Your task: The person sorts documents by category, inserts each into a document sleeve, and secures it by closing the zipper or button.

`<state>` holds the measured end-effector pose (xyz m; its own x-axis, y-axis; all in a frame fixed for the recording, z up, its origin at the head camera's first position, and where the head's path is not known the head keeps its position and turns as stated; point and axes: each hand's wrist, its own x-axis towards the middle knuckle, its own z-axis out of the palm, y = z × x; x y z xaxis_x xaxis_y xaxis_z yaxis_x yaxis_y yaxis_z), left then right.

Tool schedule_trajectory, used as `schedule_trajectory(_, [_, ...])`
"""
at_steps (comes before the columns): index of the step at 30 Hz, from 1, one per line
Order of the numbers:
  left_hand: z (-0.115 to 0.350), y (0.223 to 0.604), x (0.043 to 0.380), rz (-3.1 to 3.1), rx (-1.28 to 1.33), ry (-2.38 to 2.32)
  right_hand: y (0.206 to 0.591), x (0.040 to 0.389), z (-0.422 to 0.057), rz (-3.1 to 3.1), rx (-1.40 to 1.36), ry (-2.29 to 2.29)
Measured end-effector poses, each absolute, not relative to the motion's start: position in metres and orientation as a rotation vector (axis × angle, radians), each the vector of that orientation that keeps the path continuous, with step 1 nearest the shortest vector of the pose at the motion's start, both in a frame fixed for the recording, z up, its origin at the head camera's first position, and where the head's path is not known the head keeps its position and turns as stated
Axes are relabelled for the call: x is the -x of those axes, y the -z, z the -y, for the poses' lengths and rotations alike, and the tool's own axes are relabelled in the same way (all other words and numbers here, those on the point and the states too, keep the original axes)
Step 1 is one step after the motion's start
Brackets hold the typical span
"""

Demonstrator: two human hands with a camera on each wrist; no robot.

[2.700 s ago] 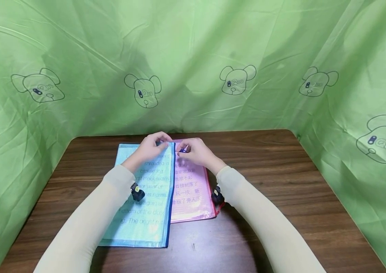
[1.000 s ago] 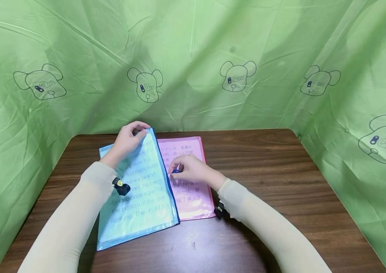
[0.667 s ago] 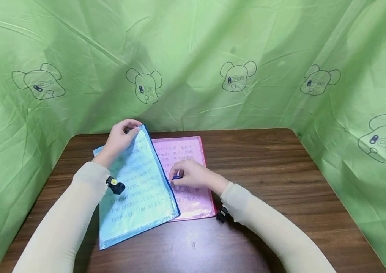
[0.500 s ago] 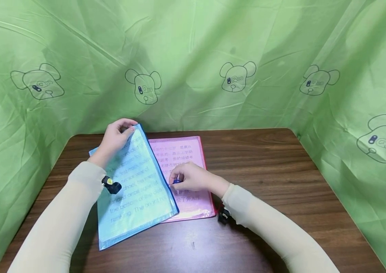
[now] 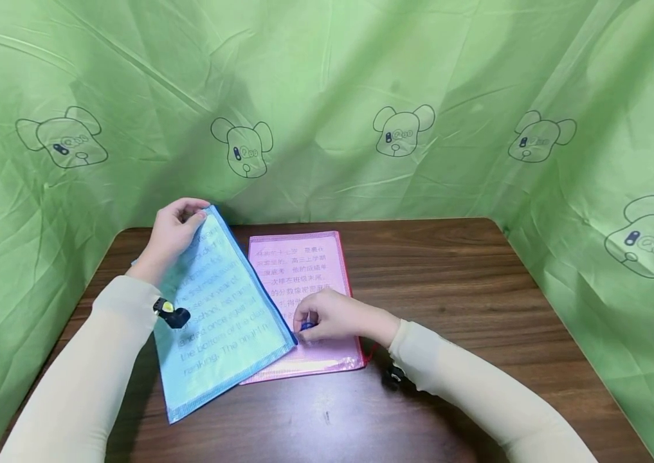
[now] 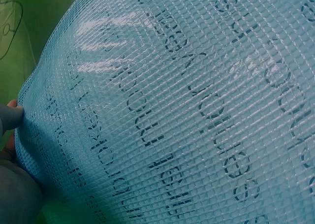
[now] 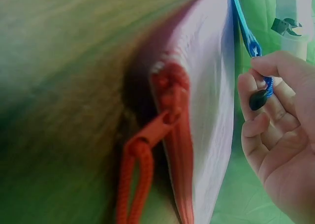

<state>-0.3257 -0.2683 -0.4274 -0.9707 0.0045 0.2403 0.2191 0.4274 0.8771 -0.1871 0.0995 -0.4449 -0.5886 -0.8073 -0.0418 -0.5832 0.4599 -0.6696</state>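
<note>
A blue mesh zipper pouch (image 5: 217, 321) with a printed sheet inside is tilted up off the table. My left hand (image 5: 172, 233) grips its top corner, thumb on the front; in the left wrist view the thumb (image 6: 11, 117) bends over the mesh edge. At the pouch's lower right corner my right hand (image 5: 341, 316) pinches the blue zipper pull (image 5: 307, 326), a short cord with a dark bead, below the slider (image 7: 255, 49). Partly behind the blue pouch, a pink zipper pouch (image 5: 303, 257) with a printed sheet lies flat, directly below my right hand.
The pink pouch's red zipper pull (image 7: 152, 130) hangs off its corner on a cord loop. A brown wooden table (image 5: 448, 270) lies underneath, and green patterned cloth (image 5: 327, 77) rises close behind its far edge and along both sides.
My right hand has slid the zipper pull from the blue pouch's top down its dark edge to the lower corner. My left hand has drawn the top corner left and up, uncovering more pink pouch.
</note>
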Motion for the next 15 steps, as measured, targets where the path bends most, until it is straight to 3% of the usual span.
schedule_trajectory(15, [0.273, 0.422, 0.320, 2.539, 0.192, 1.562, 0.438, 0.165, -0.103, -2.336, 1.261, 0.850])
